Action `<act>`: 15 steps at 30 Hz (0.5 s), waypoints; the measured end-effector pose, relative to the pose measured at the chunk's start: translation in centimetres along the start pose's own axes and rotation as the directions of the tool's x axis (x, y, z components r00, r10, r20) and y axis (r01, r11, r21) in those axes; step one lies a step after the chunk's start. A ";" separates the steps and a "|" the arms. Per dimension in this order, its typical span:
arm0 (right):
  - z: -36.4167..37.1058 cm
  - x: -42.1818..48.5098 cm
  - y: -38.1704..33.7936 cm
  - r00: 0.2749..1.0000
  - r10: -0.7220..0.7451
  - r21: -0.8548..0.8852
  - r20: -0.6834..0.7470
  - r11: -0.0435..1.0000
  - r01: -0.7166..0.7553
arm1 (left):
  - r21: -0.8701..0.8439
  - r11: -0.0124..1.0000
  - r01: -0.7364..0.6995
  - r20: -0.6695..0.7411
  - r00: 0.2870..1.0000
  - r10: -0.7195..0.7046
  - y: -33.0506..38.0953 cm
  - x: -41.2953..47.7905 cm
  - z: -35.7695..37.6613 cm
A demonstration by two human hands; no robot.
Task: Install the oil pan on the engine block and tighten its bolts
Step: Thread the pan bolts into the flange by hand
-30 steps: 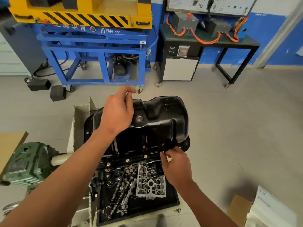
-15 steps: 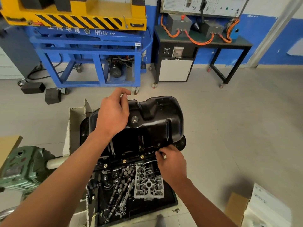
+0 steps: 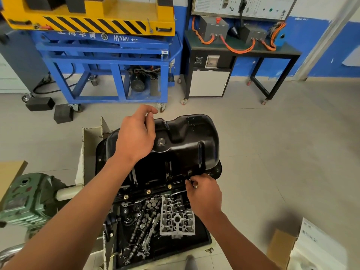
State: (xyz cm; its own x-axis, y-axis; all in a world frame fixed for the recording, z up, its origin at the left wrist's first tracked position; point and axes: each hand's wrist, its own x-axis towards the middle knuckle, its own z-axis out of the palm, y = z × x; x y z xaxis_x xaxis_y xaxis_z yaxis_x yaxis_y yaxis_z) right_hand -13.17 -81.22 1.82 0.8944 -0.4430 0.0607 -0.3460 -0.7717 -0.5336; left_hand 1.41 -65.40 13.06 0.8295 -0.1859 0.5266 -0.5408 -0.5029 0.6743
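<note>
While scanning outward from tray (image 3: 203, 233) of loose parts, find right hand (image 3: 204, 193) first, fingertips pinching a small bolt (image 3: 194, 184), mostly hidden, at near-right flange of oil pan (image 3: 187, 141). Count three seated bolts (image 3: 148, 191) along same flange, left of grip. Note pan inverted, long axis left-right, presumably on engine block hidden beneath. Farther back, see left hand (image 3: 136, 141) resting atop pan, fingers loosely curled, nothing visible in them. Judge next hole directly under right fingertips.

Oil pan (image 3: 187, 145) behind parts tray (image 3: 202, 236)
</note>
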 end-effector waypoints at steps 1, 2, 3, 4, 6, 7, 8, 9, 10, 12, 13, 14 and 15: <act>0.0 0.0 0.0 1.000 0.003 0.014 0.007 1.000 -0.003 | 0.005 1.000 -0.005 -0.002 1.000 0.005 0.0 0.0 0.0; 0.0 -0.1 0.0 1.000 0.003 0.032 0.011 0.999 -0.004 | 0.011 1.000 -0.010 -0.004 1.000 0.010 0.0 0.0 0.0; 0.0 -0.1 0.0 1.000 0.001 0.049 0.013 0.999 -0.001 | 0.016 1.000 -0.015 -0.004 1.000 0.016 0.1 0.0 0.0; 0.0 -0.1 0.1 1.000 -0.002 0.062 0.014 0.998 0.001 | 0.020 1.000 -0.018 -0.003 1.000 0.018 0.1 0.0 0.0; -0.1 -0.1 0.0 1.000 -0.005 0.074 0.013 0.997 0.004 | 0.020 1.000 -0.017 0.000 1.000 0.017 0.1 0.1 0.0; -0.1 -0.1 0.0 1.000 -0.004 0.074 0.014 0.997 0.003 | 0.018 1.000 -0.016 0.002 1.000 0.016 0.0 0.1 0.0; -0.1 -0.1 0.0 1.000 -0.003 0.068 0.015 0.998 0.002 | 0.018 1.000 -0.013 0.002 1.000 0.013 -0.1 0.1 0.0; -0.1 -0.1 0.0 1.000 -0.002 0.056 0.017 0.998 0.001 | 0.019 1.000 -0.008 0.000 1.000 0.008 -0.1 0.1 0.1; 0.0 -0.1 0.0 1.000 -0.001 0.040 0.016 0.999 0.000 | 0.021 1.000 -0.003 -0.001 1.000 0.003 -0.1 0.1 0.1; 0.1 -0.1 0.0 1.000 0.000 0.009 0.005 1.000 0.000 | 0.025 1.000 -0.005 0.003 1.000 0.005 -0.1 -0.1 0.1; 0.1 0.0 0.1 1.000 -0.002 -0.002 -0.001 1.000 0.002 | 0.027 1.000 -0.011 0.005 1.000 0.011 -0.1 -0.1 0.1; 0.1 0.1 0.2 1.000 -0.006 -0.011 -0.002 1.000 0.006 | 0.028 1.000 -0.013 0.004 1.000 0.013 -0.1 -0.1 0.1; 0.1 0.1 0.2 1.000 -0.007 -0.017 0.002 1.000 0.007 | 0.027 1.000 -0.012 0.002 1.000 0.012 -0.2 -0.1 0.1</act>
State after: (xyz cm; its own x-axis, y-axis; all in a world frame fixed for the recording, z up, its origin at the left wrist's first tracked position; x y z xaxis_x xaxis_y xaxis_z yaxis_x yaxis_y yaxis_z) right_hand -13.13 -81.42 1.65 0.8974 -0.4366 0.0630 -0.3442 -0.7824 -0.5190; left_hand 1.45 -65.38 12.85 0.8232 -0.1932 0.5338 -0.5467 -0.5233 0.6536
